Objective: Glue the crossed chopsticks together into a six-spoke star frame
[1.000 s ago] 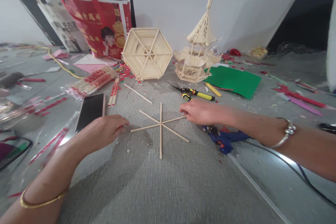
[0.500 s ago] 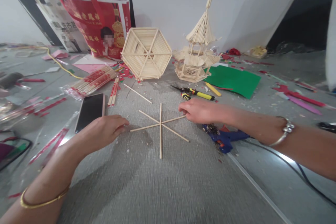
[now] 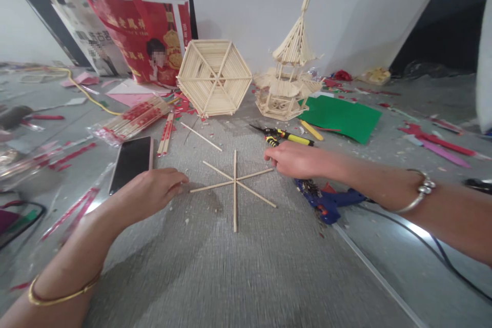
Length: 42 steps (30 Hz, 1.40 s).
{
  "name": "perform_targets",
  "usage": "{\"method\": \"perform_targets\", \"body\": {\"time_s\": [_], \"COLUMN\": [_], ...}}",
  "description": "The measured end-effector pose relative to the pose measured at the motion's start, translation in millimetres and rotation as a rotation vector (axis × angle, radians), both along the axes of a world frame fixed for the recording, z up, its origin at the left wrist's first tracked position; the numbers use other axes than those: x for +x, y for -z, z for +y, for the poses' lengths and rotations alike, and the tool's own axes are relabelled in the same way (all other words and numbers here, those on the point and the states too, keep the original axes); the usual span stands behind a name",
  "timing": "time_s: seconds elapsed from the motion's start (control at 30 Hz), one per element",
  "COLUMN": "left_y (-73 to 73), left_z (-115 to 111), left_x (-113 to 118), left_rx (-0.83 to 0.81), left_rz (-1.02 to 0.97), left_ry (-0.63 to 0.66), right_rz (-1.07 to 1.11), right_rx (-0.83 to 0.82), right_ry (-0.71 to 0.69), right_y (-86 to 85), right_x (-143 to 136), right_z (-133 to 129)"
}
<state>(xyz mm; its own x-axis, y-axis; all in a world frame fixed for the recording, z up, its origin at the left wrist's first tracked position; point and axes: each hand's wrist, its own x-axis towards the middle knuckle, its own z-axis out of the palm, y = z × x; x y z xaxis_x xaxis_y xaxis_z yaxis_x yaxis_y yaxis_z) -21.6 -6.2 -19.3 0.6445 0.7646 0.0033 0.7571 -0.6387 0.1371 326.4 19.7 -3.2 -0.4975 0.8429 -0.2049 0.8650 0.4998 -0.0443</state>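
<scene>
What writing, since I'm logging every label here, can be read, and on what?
"老鳳祥": upper gold lettering, red bag.
"鳳祥": lower gold lettering, same bag; the character before it is unclear.
"古": white tote bag; its neighbouring characters are too blurred.
Too small or blurred: the red bag's fine line and side lettering, and any writing in the red print on the packaged sticks.

The left forearm [image 3: 86, 238] slants up from the lower left corner to the left hand [image 3: 159, 184], which is empty, its back upward and its fingers loosely bent toward the right. The right forearm [image 3: 361, 178] reaches in from the right edge; the right hand [image 3: 289, 159] points left, fingers curled. Both hands stay well apart.
</scene>
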Motion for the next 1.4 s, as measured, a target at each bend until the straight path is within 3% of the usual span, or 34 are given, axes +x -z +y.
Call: {"method": "perform_targets", "body": {"time_s": [0.9,1.27,1.4], "left_y": [-2.6,-4.7,-4.5], "left_z": [0,-1,-1], "left_x": [2,4,3], "left_rx": [-0.021,-0.027,-0.035], "left_rz": [0.024,0.013,0.004], "left_ry": [-0.006,-0.010,-0.019], "right_rz": [0.014,0.010,0.015], "right_rx": [-0.017,-0.056,-0.014], "right_ry": [-0.009,0.018,0.044], "right_y": [4.6,-1.0,-14.4], "right_x": [-2,-6,-2], "right_z": [1,-1,-5]}}
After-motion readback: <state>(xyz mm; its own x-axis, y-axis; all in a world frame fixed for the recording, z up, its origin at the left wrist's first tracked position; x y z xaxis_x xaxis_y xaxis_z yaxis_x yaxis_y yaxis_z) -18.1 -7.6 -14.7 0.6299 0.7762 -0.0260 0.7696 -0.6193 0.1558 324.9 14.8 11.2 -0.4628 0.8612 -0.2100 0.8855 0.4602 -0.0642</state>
